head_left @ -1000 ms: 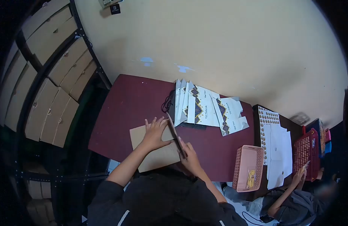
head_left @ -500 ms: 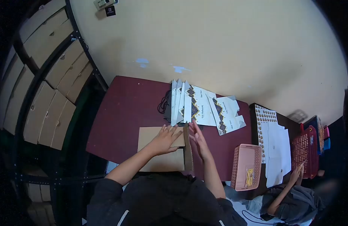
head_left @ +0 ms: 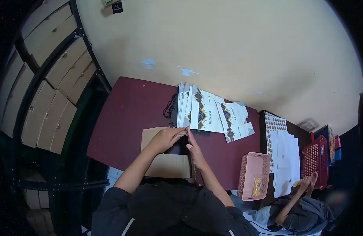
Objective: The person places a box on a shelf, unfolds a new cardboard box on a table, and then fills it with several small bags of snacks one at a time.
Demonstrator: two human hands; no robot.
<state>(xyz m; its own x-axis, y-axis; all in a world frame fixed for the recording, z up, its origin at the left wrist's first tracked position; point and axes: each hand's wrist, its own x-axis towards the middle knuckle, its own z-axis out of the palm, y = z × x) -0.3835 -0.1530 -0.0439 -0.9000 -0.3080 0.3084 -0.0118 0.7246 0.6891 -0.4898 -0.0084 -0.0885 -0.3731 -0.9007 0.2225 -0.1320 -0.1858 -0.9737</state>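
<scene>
A brown cardboard box (head_left: 168, 166) with its flaps partly raised lies at the near edge of the dark red table (head_left: 122, 114). My left hand (head_left: 165, 139) is at the box's far flap, its fingers closed on the cardboard near the far right corner. My right hand (head_left: 195, 150) lies against the outer face of the upright right side, fingers stretched out and pointing away from me. Between the hands the dark inside of the box shows. Just beyond them are printed white sleeves (head_left: 207, 112) with dark and gold patterns.
Black cords (head_left: 170, 107) lie left of the sleeves. A pink basket (head_left: 254, 159) holds a yellow packet. White sheets (head_left: 284, 161) and a red basket (head_left: 316, 157) are farther right, where a co-worker's hands (head_left: 307, 183) show. Shelves with cardboard boxes (head_left: 51, 114) stand left.
My left hand has moved from lying flat on the box to its far flap, which is now lifted. My right hand has come in against the right side.
</scene>
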